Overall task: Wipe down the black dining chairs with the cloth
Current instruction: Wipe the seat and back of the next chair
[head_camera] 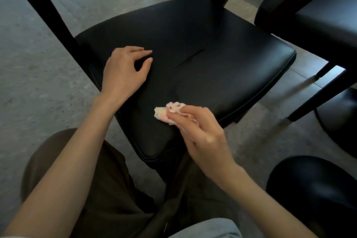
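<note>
Floor: the grey speckled stone floor (38, 102) is spreading under everything, showing widest on the left.
Near chair: the black padded dining chair with a glossy leather-like seat (202, 54) is standing in the middle, its dark back posts rising toward the top edge; 1 long crease is running across the seat's centre.
Second chair: a second black dining chair (328, 19) is standing just beside it at the upper right, a narrow strip of floor separating the 2 seats.
Trousers: olive-brown trousers (108, 179) are covering the person's legs at the bottom, near the seat's closest corner.
Round cushion: a black rounded cushion (313, 185) is sitting at the lower right, partly cut off.
Left hand (123, 71): it is resting on the seat's left side, fingers loosely curved, thumb apart, holding nothing.
Right hand (202, 133): it is pinching the cloth between thumb and fingertips at the seat's front edge.
Cloth: the small crumpled white-and-pink cloth (168, 112) is touching the seat near its front edge, bunched and sticking out from the right hand.
</note>
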